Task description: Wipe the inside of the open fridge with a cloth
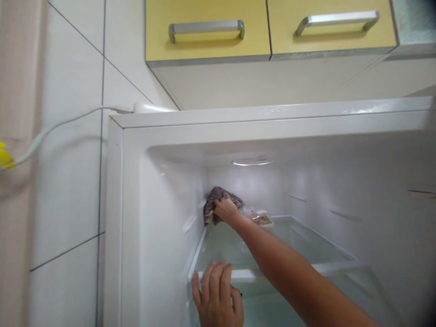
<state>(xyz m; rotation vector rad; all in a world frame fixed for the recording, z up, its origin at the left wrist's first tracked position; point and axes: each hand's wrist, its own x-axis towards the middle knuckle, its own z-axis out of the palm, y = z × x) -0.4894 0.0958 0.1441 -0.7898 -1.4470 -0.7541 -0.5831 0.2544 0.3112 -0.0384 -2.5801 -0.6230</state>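
Observation:
Inside an open white fridge, my right hand (225, 209) reaches over the glass shelf (235, 252) to the back left corner. Its fingers are wrapped on a dark patterned cloth (213, 200), pressed against the left wall near the back. Just right of the cloth, a small clear package (263, 219) lies at the rear of the shelf, partly behind my right wrist. My left hand (218, 290) is at the shelf's white front edge, near its left end, fingers apart and pointing up, resting on or close to the edge.
The fridge's left wall (163, 250) and ceiling light (252, 161) surround the reach. Yellow cabinets (207, 45) with metal handles hang above the fridge. A white cable (64, 122) runs along the tiled wall at the left. A lower shelf shows beneath.

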